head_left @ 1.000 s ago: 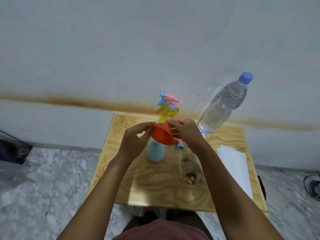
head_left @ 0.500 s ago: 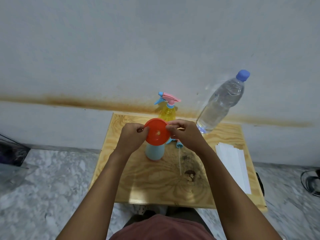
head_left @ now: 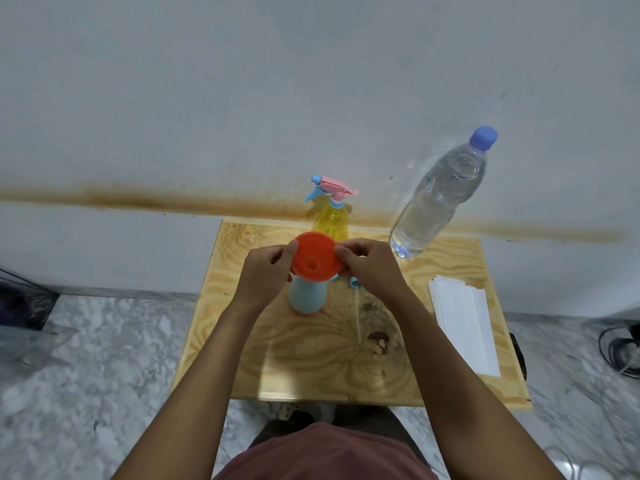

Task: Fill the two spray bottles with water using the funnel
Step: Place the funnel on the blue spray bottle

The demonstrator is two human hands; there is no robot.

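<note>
An orange funnel (head_left: 314,257) sits upright over the mouth of a light blue spray bottle (head_left: 306,294) on the wooden table (head_left: 311,358). My left hand (head_left: 265,275) pinches the funnel's left rim and my right hand (head_left: 369,268) pinches its right rim. Behind them stands a yellow spray bottle (head_left: 333,220) with a pink and blue trigger head. A detached blue spray head (head_left: 354,282) with its thin tube lies on the table, partly hidden by my right hand. A large clear water bottle (head_left: 440,195) with a blue cap stands at the back right.
A stack of white paper (head_left: 464,327) lies along the table's right side. A grey wall with a brown stain band rises right behind the table. Marble floor surrounds the table; black cables (head_left: 620,351) lie at the far right.
The funnel turned from tilted, with its cone side showing, to upright with its open mouth facing up, and settled onto the blue bottle's neck. Both hands kept hold of its rim.
</note>
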